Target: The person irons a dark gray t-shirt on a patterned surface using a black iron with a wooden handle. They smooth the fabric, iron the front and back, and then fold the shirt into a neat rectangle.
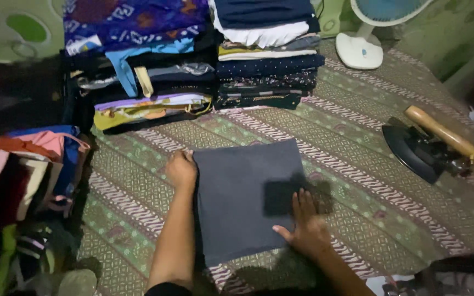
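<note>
A folded dark grey cloth rectangle (245, 197) lies flat on the green patterned batik-style mat (368, 181), in the middle foreground. The left hand (181, 171) sits at the cloth's upper left corner, fingers curled over the edge, pinching it. The right hand (307, 227) lies flat on the cloth's lower right part, fingers spread, palm down, holding nothing. Behind the cloth stand two stacks of folded clothes: a taller mixed stack with purple patterned fabric on top (144, 60) to the left, and a stack of dark blue and white folded garments (270, 52) just beside it on the right. No containers in sight; a loose heap of pink, blue and striped clothes (23, 170) sits at the left edge. A black iron with a wooden handle (426, 145) rests on the mat, well apart to the right. The white base of a fan (359, 50) stands at the far end.
</note>
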